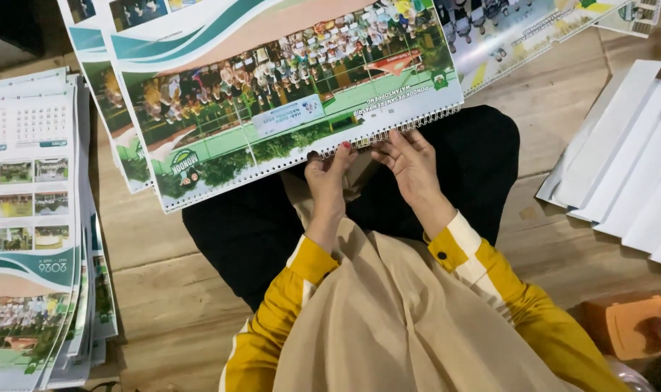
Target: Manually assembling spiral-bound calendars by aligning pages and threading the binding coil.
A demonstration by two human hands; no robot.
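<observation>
— Judging by how things lay, where did the work stand?

— Partway, I'd say. One wall calendar (287, 94) rested across the person's lap, its spiral wire binding (388, 131) along the edge nearest the body. Both hands were at that edge. The left hand (329, 178) had its fingertips pressed to the wire, fingers bent and close together; the right hand (412, 161) lay just beside it, fingers curled narrowly over the coil.

— Were they gripping it or only touching?

— They looked pinched on the wire rather than spread, though whether either hand fully enclosed it I could not tell; the fingertips hid the contact.

— And the wire itself, was it closed?

— It appeared to run the whole length of the sheet, but whether the loops under the fingers were shut was too small to see. I judged that stretch to be what was in hand.

— What seemed done, and what left?

— A tall stack of printed calendars (33, 232) sat on the wooden floor (171, 305) to the person's left, and more sheets (534, 29) lay beyond the lap. Which pile was bound I couldn't say. White paper strips (628, 160) fanned out on the right, untouched.
</observation>
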